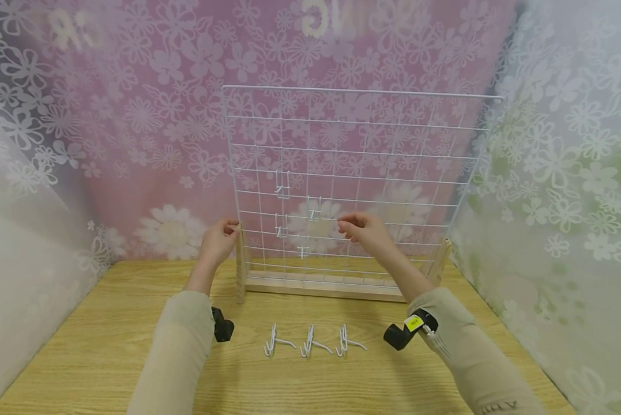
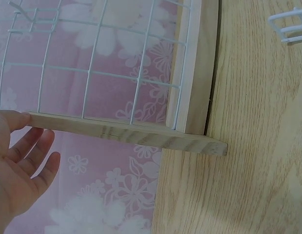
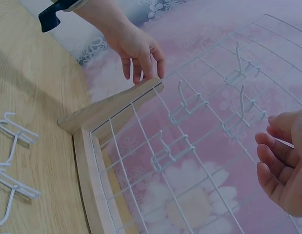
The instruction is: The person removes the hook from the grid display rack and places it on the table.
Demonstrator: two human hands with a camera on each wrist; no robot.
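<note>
Grip first, left side: left hand (image 1: pixel 218 239) rests against the top of the wooden side post (image 1: pixel 241 262) at the left edge of the wire grid panel (image 1: pixel 352 173). From the left wrist view the fingers (image 2: pixel 36 151) lie fairly straight and relaxed beside the post, with the thumb tip touching its end; nothing is pinched. My reading is that the hand is there to steady the upright panel.

Panel stands upright in a wooden base (image 1: pixel 320 286) toward the back of the bench (image 1: pixel 82 357), facing the person. Four white wire hooks (image 1: pixel 294 216) hang on the lower middle wires, prongs pointing outward.

On the bench in front of the base, three loose hooks (image 1: pixel 312 341) lie in a row between the forearms, within easy reach of either hand.

Right side: right hand (image 1: pixel 364 230) is raised in front of the grid near the hung hooks, just right of them. Fingers (image 3: pixel 275 156) are loosely curled, thumb and forefinger close together. I cannot tell whether they pinch a grid wire or only hover near it; no hook shows in this hand. A black camera mount sits on each wrist.
</note>
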